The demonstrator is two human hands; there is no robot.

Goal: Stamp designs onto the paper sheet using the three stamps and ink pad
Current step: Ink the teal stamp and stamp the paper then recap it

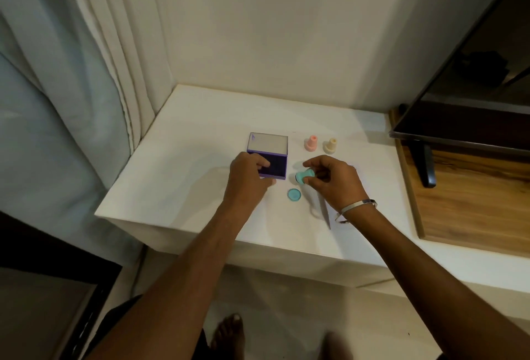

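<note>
While our left hand [249, 176] rests on the open purple ink pad [268, 163], fingers curled over its near edge to steady it, our right hand [332, 180] pinches the teal stamp [303, 177], tipped sideways, face toward the pad. Its cap [294, 195] lies just below. We judge inking next: press squarely, lightly. Paper sheet lies mostly hidden under the right hand; pink stamp [311, 143] and cream stamp [330, 145] stand beyond.

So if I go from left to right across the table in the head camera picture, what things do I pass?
Left hand holding the purple ink pad, teal cap, teal stamp pinched by the right hand. Behind, continuing rightward: pink stamp, cream stamp.
</note>
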